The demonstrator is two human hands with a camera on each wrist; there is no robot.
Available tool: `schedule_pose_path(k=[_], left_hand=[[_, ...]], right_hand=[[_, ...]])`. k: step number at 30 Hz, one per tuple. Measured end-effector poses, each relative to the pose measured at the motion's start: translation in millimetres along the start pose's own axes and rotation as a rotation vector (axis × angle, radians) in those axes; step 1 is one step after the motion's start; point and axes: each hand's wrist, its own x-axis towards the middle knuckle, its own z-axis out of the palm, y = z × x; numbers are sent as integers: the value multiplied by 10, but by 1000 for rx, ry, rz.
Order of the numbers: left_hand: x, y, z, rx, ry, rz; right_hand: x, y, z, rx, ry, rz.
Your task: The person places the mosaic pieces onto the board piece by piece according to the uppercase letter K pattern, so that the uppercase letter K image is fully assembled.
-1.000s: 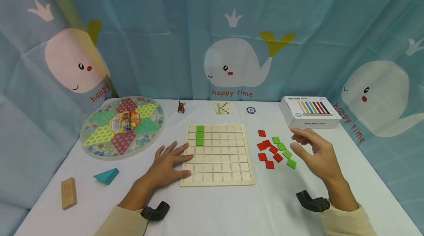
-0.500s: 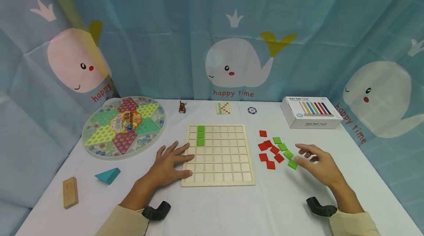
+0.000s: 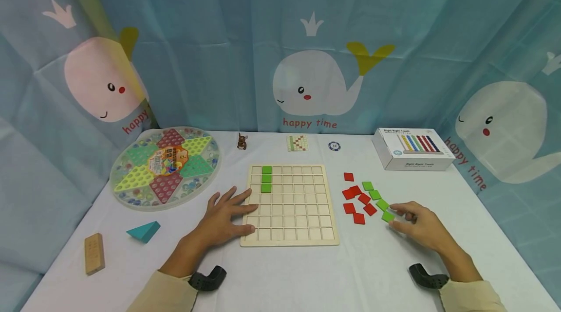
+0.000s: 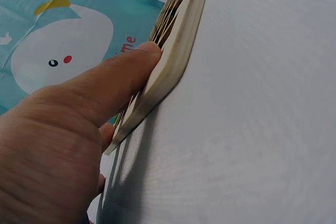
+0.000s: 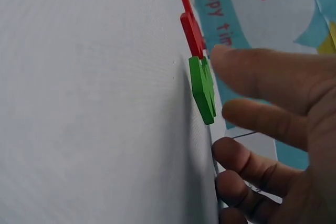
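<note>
A wooden grid board (image 3: 302,210) lies on the table, with three green square tiles (image 3: 266,188) in one column near its top left. My left hand (image 3: 224,218) rests spread along the board's left side, fingertips on the frame; in the left wrist view the thumb (image 4: 121,80) touches the board's edge. To the right of the board is a loose group of red tiles (image 3: 359,218) and green tiles. My right hand (image 3: 420,227) is beside the nearest green tile (image 3: 387,216), thumb and index finger apart close to it. The right wrist view shows that green tile (image 5: 201,87) by the thumb, not pinched.
At the back stand a small brown figurine (image 3: 242,141), a pattern card (image 3: 297,143), a round chip (image 3: 334,146) and a white box (image 3: 412,151). Leftward lie a round star-patterned game board (image 3: 203,144), a teal wedge (image 3: 144,231) and a wooden block (image 3: 94,253).
My right hand has come down and toward the front, from near the white box to beside the nearest green tile. The left hand has kept its place on the board.
</note>
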Motion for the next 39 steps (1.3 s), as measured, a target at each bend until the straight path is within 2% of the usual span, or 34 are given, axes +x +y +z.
schedule_pose_path(k=[8,14,19,27,34,39], left_hand=[[-4,0,-7,5,-13,-11],[4,7,4,-1,-18,-11],[-6,11,1,10,-13,-14],[-7,19,-10,13,-10,-21],[-8,35,-17,3,-21,-29],[-5,43,-15,2,-22,-34]], right_hand=[[18,-12,59,-70,30,-15],[-42,-39,-3,-72,35,6],[-78,-102,-101,-53,89,-66],[-104,-348,-240,-72,210,-177],[-125,-638,-311,-12,235,-222],[-126,-857,-356,59,251,-292]])
